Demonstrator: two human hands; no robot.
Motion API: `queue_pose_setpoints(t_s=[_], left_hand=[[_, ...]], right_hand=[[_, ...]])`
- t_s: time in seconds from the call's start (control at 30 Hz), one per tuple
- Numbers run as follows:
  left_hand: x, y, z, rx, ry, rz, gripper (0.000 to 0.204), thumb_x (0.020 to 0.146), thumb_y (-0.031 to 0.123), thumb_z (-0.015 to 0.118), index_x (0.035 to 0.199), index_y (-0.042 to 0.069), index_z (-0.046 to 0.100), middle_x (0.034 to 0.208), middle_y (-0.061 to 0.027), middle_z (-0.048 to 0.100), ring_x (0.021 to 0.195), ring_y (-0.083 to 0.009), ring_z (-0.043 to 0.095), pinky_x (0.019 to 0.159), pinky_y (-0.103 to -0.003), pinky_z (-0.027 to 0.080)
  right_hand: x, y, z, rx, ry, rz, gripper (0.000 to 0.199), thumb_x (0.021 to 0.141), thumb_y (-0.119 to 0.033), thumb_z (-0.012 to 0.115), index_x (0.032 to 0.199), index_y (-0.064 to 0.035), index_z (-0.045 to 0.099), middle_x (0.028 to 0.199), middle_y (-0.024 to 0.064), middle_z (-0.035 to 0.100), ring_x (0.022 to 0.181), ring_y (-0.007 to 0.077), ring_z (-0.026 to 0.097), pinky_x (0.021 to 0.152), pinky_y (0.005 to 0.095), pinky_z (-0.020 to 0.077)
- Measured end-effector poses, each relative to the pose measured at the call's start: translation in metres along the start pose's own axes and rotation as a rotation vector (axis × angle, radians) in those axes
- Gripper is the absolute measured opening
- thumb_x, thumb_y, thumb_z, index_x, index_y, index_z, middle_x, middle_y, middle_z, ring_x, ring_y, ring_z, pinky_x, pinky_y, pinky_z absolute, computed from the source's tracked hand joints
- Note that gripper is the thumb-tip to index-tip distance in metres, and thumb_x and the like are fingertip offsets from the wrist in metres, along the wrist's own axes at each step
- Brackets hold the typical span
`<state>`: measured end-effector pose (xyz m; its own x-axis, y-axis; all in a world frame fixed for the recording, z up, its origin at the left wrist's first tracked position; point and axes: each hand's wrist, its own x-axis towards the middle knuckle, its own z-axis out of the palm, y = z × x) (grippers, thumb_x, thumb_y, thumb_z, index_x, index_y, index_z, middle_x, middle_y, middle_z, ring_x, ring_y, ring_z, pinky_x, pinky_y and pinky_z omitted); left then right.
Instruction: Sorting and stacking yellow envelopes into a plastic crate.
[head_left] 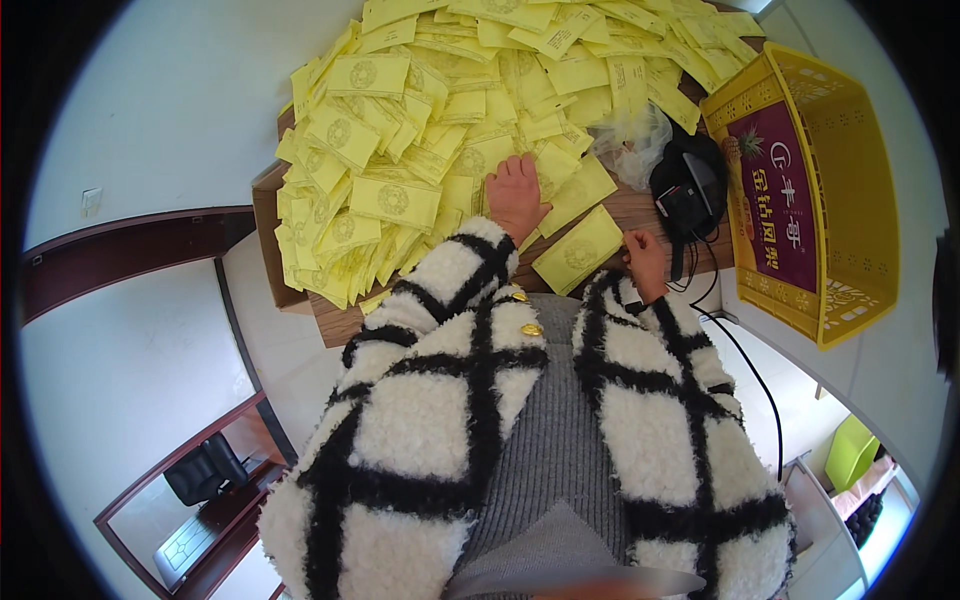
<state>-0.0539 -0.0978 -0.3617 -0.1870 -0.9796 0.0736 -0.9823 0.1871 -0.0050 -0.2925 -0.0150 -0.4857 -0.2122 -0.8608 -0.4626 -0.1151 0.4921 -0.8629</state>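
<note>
Yellow packets (395,200) hide most of the wooden table (632,208).

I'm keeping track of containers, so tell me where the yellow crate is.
In the head view, the yellow crate is at the right, tilted, beside the black bag-like item and to the right of the person's right hand.

The table (633,212) has a brown wooden top, and it carries a wide pile of flat yellow packets (394,201). To the right of this pile lies a clear plastic bag (643,150). One separate yellow packet (578,252) rests at the pile's near right side.
</note>
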Motion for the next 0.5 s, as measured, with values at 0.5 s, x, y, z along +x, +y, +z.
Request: queue_pose_setpoints(t_s=[0.5], left_hand=[[0.014,-0.012,-0.001,-0.087,0.006,-0.03,0.061,0.055,0.04,0.084,0.096,0.006,0.054,0.098,-0.0124,0.054,0.094,-0.0289,0.055,0.073,-0.042,0.045]], right_hand=[[0.002,-0.003,-0.001,0.008,-0.017,0.082,0.022,0.094,-0.027,0.054,0.096,-0.0053,0.059,0.073,0.0018,0.06,0.052,0.0081,0.055,0.047,0.0233,0.043]])
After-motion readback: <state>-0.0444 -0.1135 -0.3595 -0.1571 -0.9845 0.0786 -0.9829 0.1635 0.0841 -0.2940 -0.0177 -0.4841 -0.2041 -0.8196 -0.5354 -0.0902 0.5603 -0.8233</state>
